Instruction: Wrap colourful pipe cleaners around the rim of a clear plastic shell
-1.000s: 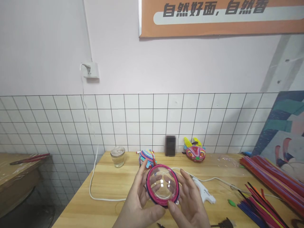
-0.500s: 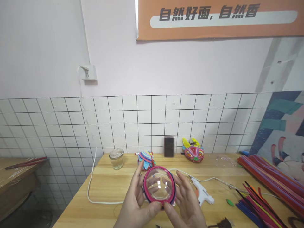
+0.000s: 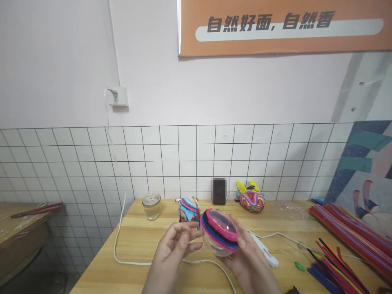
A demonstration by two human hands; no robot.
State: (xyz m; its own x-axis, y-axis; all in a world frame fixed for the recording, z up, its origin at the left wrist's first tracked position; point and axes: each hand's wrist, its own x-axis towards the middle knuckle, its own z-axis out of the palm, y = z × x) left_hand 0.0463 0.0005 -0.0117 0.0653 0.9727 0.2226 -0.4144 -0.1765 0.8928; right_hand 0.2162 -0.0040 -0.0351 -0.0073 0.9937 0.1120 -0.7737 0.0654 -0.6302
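Observation:
A clear plastic half-dome [image 3: 219, 232] with pink, black and blue pipe cleaners wound round its rim rests in my right hand [image 3: 248, 261], tilted with the open rim up and to the left. My left hand [image 3: 171, 253] is beside it on the left, fingers curled, the fingertips close to the blue pipe-cleaner end at the dome's left edge. I cannot tell whether they pinch it. Both hands hover over the wooden table [image 3: 141, 241].
A white glue gun [image 3: 263, 251] and its white cord [image 3: 118, 241] lie behind my hands. At the back stand a glass jar [image 3: 151, 206], a striped ball [image 3: 188, 208], a dark phone [image 3: 219, 191] and a colourful mask [image 3: 251, 199]. Pipe cleaners [image 3: 343, 241] cover the right side.
The dome has turned from facing me to lying tilted in my right hand. My left hand has let go of its side and now curls at its left edge.

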